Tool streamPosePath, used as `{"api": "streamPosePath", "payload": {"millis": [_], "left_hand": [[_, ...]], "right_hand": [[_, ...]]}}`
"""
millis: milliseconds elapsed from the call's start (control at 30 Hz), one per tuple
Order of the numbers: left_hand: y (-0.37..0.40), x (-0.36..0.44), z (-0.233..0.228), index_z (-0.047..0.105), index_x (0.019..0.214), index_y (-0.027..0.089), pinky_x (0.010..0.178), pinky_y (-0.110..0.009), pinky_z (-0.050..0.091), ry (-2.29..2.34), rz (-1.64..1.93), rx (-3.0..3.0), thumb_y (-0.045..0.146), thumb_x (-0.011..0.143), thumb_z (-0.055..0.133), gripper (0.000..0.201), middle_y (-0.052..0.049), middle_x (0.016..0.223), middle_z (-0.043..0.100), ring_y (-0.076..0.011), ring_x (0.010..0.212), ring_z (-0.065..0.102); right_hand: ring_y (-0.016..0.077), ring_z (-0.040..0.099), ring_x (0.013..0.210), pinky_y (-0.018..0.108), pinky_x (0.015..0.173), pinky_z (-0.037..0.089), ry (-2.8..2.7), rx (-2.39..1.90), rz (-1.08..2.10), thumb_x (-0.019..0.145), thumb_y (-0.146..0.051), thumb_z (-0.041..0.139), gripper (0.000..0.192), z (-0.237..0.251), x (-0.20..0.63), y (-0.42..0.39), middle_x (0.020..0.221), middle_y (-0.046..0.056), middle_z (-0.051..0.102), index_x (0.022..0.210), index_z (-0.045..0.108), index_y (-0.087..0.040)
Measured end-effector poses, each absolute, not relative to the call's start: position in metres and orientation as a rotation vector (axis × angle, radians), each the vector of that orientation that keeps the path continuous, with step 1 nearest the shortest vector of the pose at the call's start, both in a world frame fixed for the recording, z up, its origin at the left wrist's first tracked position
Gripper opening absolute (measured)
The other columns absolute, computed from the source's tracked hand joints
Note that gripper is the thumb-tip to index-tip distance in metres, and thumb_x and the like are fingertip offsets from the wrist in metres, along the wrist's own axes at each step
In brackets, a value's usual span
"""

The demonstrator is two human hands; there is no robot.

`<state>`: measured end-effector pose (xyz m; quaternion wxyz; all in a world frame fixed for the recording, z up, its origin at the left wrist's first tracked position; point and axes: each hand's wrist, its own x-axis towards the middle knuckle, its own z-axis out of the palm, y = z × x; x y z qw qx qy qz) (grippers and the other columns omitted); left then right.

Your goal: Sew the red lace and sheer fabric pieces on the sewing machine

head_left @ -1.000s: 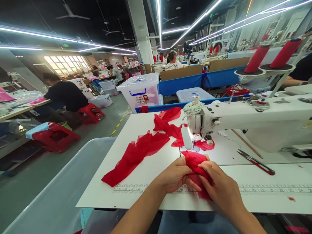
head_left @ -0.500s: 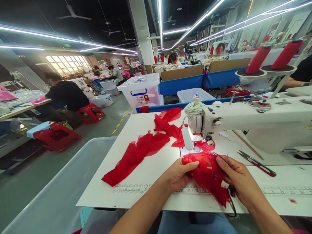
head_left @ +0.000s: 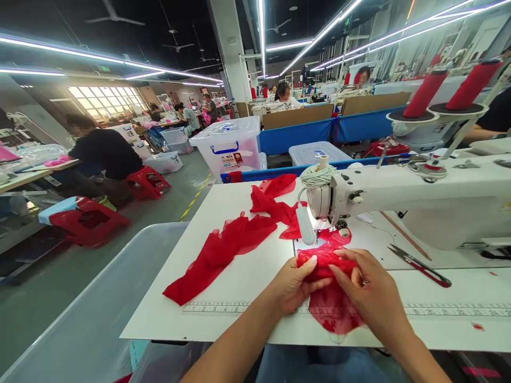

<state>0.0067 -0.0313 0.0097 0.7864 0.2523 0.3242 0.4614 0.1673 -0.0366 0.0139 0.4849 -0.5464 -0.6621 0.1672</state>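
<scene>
A sheer red lace-edged fabric piece (head_left: pixel 334 306) is held between my two hands, just in front of the sewing machine's needle area. My left hand (head_left: pixel 293 282) pinches its left end between thumb and fingers. Over its right part, my right hand (head_left: pixel 369 284) is closed with the thumb and fingertips on the cloth. The lower part of the piece hangs over the printed ruler (head_left: pixel 211 308). Close beyond my hands stands the white sewing machine (head_left: pixel 399 186), with more red cloth (head_left: pixel 334 235) beside its needle area. Whether my right palm holds anything else is hidden.
Red sheer strips (head_left: pixel 223 255) lie on the left of the white table (head_left: pixel 155 330). Thread snips (head_left: pixel 421 266) and a brown stick (head_left: pixel 405 234) lie at the right. A clear plastic bin (head_left: pixel 91 308) stands left of the table. Red thread cones (head_left: pixel 426 94) rise behind the machine.
My right hand has moved left and over the fabric, closer to my left hand. The lace edge is now bunched between them, and the loose part hangs more toward me.
</scene>
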Motion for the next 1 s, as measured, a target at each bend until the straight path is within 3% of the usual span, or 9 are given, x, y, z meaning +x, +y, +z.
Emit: {"api": "streamPosePath", "payload": {"millis": [133,300,433,567,633,767,867,1000], "left_hand": [[-0.036,0.006,0.007,0.071,0.099,0.009,0.087,-0.03,0.056,0.668,0.995,0.599,0.035,0.076,0.08,0.036,-0.013,0.099,0.073,-0.0233,0.1,0.068],[-0.035,0.003,0.008,0.07,0.096,0.009,0.09,-0.035,0.055,0.678,1.029,0.483,0.031,0.081,0.076,0.028,-0.014,0.098,0.073,-0.0241,0.098,0.069],[-0.034,0.004,0.009,0.069,0.092,0.008,0.09,-0.037,0.056,0.672,1.048,0.445,0.029,0.083,0.074,0.023,-0.013,0.091,0.074,-0.0223,0.09,0.071],[-0.036,0.004,0.009,0.069,0.089,0.008,0.09,-0.037,0.056,0.668,1.043,0.464,0.03,0.079,0.077,0.025,-0.012,0.086,0.074,-0.0219,0.086,0.072],[-0.037,0.003,0.009,0.07,0.092,0.009,0.092,-0.038,0.055,0.673,1.038,0.47,0.031,0.08,0.077,0.026,-0.013,0.091,0.074,-0.0236,0.092,0.071],[-0.036,0.001,0.01,0.07,0.095,0.009,0.094,-0.041,0.054,0.719,1.06,0.446,0.029,0.084,0.073,0.024,-0.015,0.101,0.073,-0.0264,0.101,0.068],[-0.035,0.001,0.01,0.07,0.095,0.009,0.096,-0.043,0.052,0.717,1.056,0.444,0.029,0.085,0.071,0.022,-0.015,0.104,0.072,-0.027,0.104,0.068],[-0.036,0.002,0.009,0.069,0.095,0.01,0.097,-0.042,0.052,0.694,1.057,0.47,0.031,0.083,0.073,0.025,-0.014,0.1,0.073,-0.026,0.102,0.068]], "right_hand": [[0.0131,0.049,0.046,0.03,0.052,0.048,-1.709,-1.348,0.592,0.076,-0.036,0.052,0.021,0.016,0.157,-0.031,0.074,0.002,0.064,0.083,0.066,-0.022],[0.0165,0.063,0.064,0.027,0.061,0.051,-1.69,-1.335,0.625,0.076,-0.023,0.047,0.026,0.007,0.172,-0.025,0.079,0.001,0.07,0.091,0.068,-0.022],[0.0124,0.056,0.056,0.026,0.055,0.049,-1.677,-1.238,0.384,0.085,-0.034,0.057,0.016,0.002,0.17,-0.033,0.095,0.004,0.068,0.092,0.068,-0.025],[0.0168,0.06,0.07,0.026,0.058,0.048,-1.623,-1.184,0.443,0.085,-0.04,0.058,0.021,0.009,0.157,-0.037,0.083,0.004,0.065,0.073,0.066,-0.025],[0.0144,0.053,0.059,0.026,0.053,0.045,-1.482,-1.182,0.731,0.082,-0.046,0.062,0.027,0.014,0.157,-0.035,0.071,0.002,0.06,0.068,0.062,-0.023],[0.0072,0.028,0.041,0.021,0.037,0.024,-1.008,-1.169,1.179,0.071,-0.058,0.071,0.04,0.018,0.168,-0.033,0.049,-0.008,0.037,0.073,0.059,-0.02],[0.0089,0.034,0.044,0.022,0.04,0.029,-1.065,-1.222,1.051,0.076,-0.058,0.068,0.039,0.014,0.173,-0.036,0.052,-0.005,0.043,0.073,0.058,-0.021],[0.0144,0.05,0.058,0.028,0.055,0.042,-1.518,-1.324,0.618,0.082,-0.055,0.062,0.031,0.01,0.167,-0.041,0.077,0.002,0.064,0.077,0.064,-0.024]]}}
